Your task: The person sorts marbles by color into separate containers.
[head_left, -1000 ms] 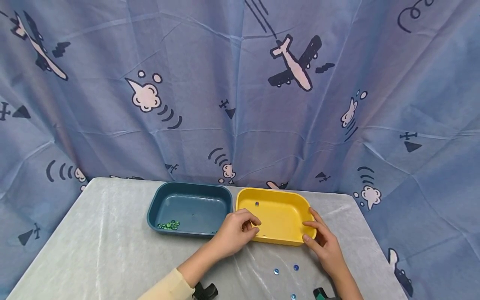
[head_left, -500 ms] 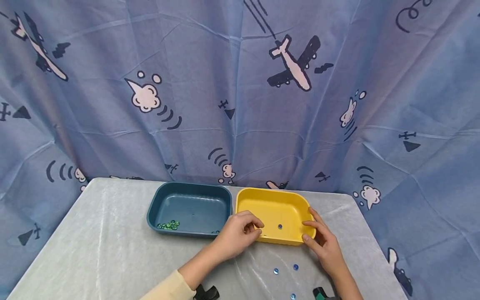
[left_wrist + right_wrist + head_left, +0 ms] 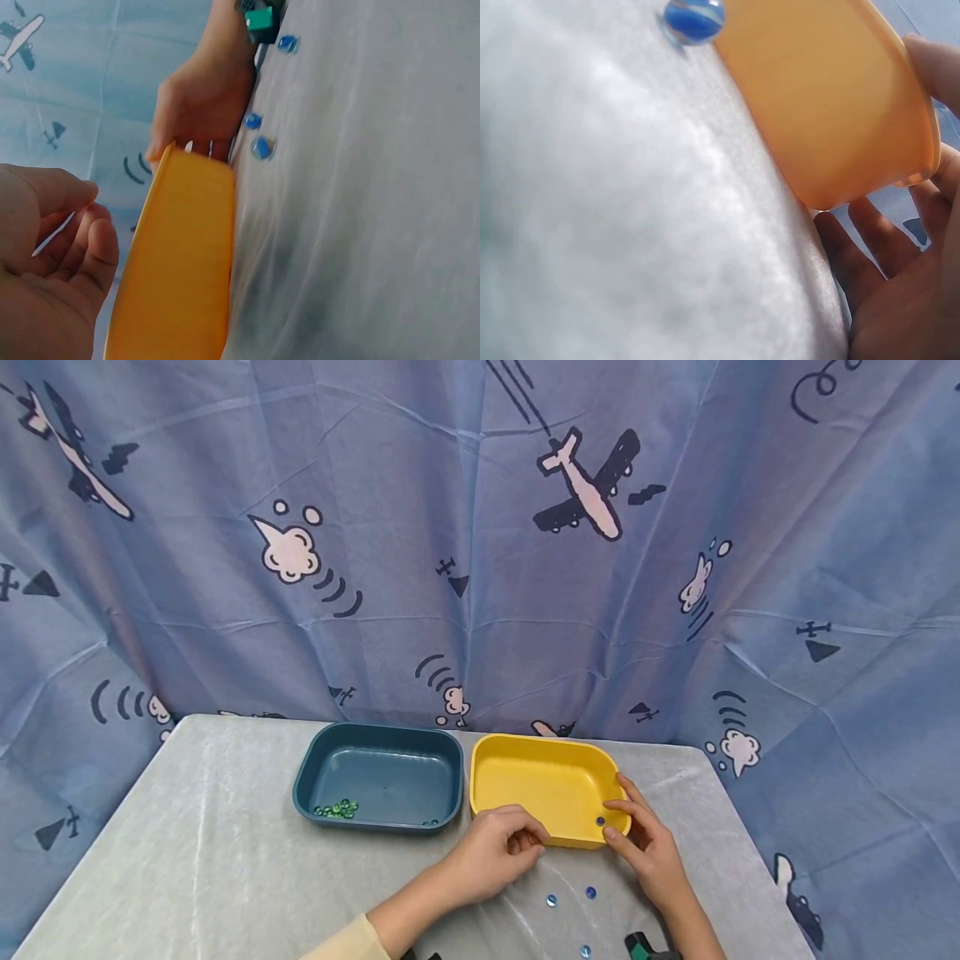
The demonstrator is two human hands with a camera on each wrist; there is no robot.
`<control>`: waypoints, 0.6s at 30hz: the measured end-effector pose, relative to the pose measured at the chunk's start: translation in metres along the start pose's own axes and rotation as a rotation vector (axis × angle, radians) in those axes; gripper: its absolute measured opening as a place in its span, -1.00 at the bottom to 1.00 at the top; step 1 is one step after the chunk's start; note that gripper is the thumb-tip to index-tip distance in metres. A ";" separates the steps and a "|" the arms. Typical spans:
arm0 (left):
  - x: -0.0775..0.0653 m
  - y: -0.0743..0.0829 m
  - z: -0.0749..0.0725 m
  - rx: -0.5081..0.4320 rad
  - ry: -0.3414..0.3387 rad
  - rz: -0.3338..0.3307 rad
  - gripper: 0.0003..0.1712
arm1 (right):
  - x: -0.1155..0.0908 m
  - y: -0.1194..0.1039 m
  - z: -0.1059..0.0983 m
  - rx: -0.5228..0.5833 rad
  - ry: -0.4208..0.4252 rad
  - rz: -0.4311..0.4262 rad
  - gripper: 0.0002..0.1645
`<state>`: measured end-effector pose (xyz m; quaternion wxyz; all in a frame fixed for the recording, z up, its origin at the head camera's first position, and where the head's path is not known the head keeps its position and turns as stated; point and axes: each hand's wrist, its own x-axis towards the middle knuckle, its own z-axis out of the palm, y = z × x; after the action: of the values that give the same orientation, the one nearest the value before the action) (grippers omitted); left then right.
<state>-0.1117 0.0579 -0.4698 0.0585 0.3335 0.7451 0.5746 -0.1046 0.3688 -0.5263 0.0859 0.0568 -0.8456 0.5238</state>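
Note:
My left hand (image 3: 498, 853) is over the near rim of the yellow tray (image 3: 551, 781), fingers loosely curled. In the left wrist view the thumb and forefinger tips come together with nothing visible between them. At the tray's right end, my right hand (image 3: 654, 852) grips the rim, thumb on the near side and fingers along the end wall. One dark blue marble (image 3: 600, 821) lies inside the tray, close to the right fingers. Three blue marbles are on the cloth in front, one of them a blue-and-white swirled marble (image 3: 694, 19) in the right wrist view.
A dark teal tray (image 3: 386, 779) stands just left of the yellow one. Several green marbles (image 3: 339, 809) sit in its near left corner, with a few more at its near right. A pale cloth (image 3: 187, 860) covers the table; a patterned blue curtain (image 3: 390, 527) hangs behind.
The marble inside the yellow tray has rolled from the back left to the right end. My left hand has moved right and toward me. The right hand keeps its grip.

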 end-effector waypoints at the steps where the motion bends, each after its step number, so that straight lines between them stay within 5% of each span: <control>1: -0.001 0.001 0.002 -0.008 -0.013 0.000 -0.85 | 0.000 0.000 0.000 0.001 0.000 -0.001 -0.63; 9: -0.005 -0.001 0.024 -0.020 -0.121 0.026 -0.89 | 0.001 0.001 -0.001 0.007 -0.002 -0.019 -0.62; 18: -0.009 -0.009 0.043 0.026 -0.231 -0.018 -0.88 | 0.001 0.002 -0.001 0.016 -0.008 -0.015 -0.61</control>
<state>-0.0889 0.0867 -0.4948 0.1446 0.3916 0.7438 0.5221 -0.1054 0.3705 -0.5272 0.0859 0.0657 -0.8413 0.5296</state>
